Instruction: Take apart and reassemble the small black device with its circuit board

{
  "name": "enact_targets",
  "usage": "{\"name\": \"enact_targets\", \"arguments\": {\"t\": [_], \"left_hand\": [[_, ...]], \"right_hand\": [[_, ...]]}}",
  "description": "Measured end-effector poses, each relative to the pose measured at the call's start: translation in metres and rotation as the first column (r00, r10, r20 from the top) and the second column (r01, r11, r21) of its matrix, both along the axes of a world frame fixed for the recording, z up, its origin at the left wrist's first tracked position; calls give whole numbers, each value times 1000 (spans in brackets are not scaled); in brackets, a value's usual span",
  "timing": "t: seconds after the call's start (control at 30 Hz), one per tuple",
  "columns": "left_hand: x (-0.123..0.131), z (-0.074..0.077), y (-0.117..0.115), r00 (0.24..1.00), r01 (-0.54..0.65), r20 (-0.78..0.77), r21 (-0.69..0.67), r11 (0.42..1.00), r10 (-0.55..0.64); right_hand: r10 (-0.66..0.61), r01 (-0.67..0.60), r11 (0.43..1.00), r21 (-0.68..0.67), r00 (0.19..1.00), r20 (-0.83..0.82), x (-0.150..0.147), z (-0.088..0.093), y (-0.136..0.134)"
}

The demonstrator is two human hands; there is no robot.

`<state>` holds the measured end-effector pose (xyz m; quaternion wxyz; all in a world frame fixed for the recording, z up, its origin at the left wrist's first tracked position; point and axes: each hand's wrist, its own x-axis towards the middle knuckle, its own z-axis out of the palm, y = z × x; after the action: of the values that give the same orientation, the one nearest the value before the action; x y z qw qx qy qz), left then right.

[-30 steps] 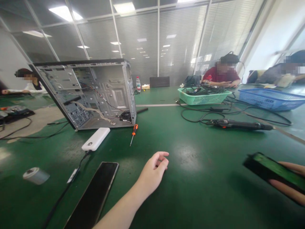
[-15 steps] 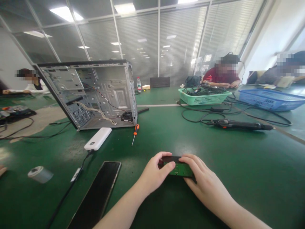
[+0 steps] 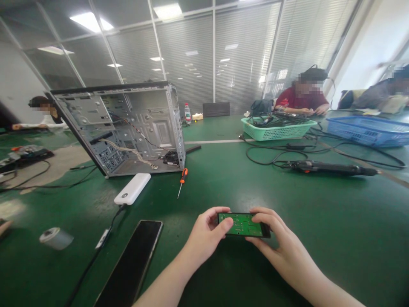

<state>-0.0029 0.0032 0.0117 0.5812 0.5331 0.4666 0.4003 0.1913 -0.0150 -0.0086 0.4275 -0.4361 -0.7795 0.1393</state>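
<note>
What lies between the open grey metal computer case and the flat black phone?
A white rounded device, apparently a power bank, lies on the green table between them, in the head view.

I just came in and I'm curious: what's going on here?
A person's left grip and right grip hold a flat, rectangular green circuit board with black edges, one at each end. Ahead on the left, a grey metal computer case with an open side stands on the green table. A small orange-and-black screwdriver lies in front of it, untouched.
</note>
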Motion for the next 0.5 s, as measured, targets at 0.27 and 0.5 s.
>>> {"name": "enact_targets", "arguments": {"t": [0.27, 0.5], "left_hand": [[-1, 0, -4, 993, 102, 50, 26, 994, -104], [-2, -1, -6, 992, 124, -36, 77, 989, -122]], "right_hand": [[-144, -8, 914, -406, 929, -342, -5, 1, 3], [-383, -408, 469, -784, 706, -596, -8, 16, -1]]}}
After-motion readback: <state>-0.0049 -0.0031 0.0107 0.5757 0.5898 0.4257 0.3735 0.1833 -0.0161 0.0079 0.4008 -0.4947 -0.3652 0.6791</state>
